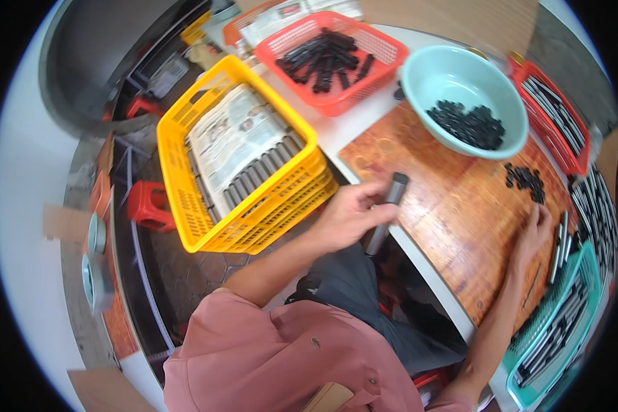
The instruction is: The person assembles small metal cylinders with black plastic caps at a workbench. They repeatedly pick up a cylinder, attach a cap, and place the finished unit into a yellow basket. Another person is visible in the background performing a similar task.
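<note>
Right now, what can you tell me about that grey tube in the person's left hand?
The long grey metal-looking tube is slim and straight with a dull sheen. It stands tilted, its upper end over the edge of the brown wooden tabletop, its lower end dropping below that edge. The left hand wraps round its middle, hiding part of it.

Free room: bare middle of the wooden surface (453,206), between left hand (347,216) w/ its grey tube (389,206) and right hand (534,233) – open lane there. Far side blocked by teal bowl (460,96) w/ small black caps; loose black caps pile (525,178) sits just in front of it, near right hand. Right edge crowded: grey tubes (597,213), red basket (559,120), teal basket (563,329). Left of surface, yellow crate (244,154) stands close beside left hand, tight gap. Red basket at back (333,58) closes far-left corner. Near edge open toward the lap
</note>
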The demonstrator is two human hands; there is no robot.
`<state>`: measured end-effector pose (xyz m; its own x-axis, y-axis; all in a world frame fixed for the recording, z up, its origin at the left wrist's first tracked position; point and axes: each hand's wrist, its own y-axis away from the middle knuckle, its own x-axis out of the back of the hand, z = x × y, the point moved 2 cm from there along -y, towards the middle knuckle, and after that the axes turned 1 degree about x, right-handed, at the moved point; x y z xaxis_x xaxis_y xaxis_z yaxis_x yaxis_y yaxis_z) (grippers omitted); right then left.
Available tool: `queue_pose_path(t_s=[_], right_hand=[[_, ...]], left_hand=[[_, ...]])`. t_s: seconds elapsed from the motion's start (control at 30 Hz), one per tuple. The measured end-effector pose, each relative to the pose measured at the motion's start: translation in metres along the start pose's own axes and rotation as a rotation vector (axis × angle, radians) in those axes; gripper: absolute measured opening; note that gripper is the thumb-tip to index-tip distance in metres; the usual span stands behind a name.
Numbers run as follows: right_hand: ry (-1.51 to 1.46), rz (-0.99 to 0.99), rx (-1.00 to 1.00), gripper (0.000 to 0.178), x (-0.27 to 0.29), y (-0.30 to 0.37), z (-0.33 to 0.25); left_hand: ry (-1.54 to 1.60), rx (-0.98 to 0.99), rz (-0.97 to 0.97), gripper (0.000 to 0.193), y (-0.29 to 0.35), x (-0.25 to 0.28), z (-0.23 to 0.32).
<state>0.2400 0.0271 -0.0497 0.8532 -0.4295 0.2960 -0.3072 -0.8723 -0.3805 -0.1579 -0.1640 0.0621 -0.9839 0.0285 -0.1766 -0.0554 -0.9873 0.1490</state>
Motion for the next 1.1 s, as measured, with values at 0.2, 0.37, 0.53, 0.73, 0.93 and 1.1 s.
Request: queue_pose_path(t_s=[0.2,0.37,0.53,0.73,0.93,1.1], right_hand=[[0.044,-0.02,-0.024,0.029,0.004,-0.004,0.013],[0.029,-0.074,-0.048,0.025,0.004,-0.007,0.021],[0.026,-0.076,-0.09,0.025,0.004,-0.007,0.019],[0.026,-0.093,-0.1,0.028,0.009,-0.011,0.033],[0.041,-0.105,-0.038,0.029,0.006,-0.013,0.032],[0.031,-0.145,-0.037,0.029,0.012,-0.015,0.042]], left_hand=[[-0.26,-0.306,0.685,0.038,0.082,0.139,0.07],[-0.354,-0.25,0.867,0.037,0.132,0.241,0.102],[-1.336,0.055,0.589,0.034,0.159,0.287,0.085],[-1.76,0.042,-0.115,0.028,0.181,0.298,0.028],[-1.874,-0.078,-0.51,0.017,0.198,0.287,-0.009],[-1.846,-0.003,-0.568,0.017,0.192,0.287,-0.02]])
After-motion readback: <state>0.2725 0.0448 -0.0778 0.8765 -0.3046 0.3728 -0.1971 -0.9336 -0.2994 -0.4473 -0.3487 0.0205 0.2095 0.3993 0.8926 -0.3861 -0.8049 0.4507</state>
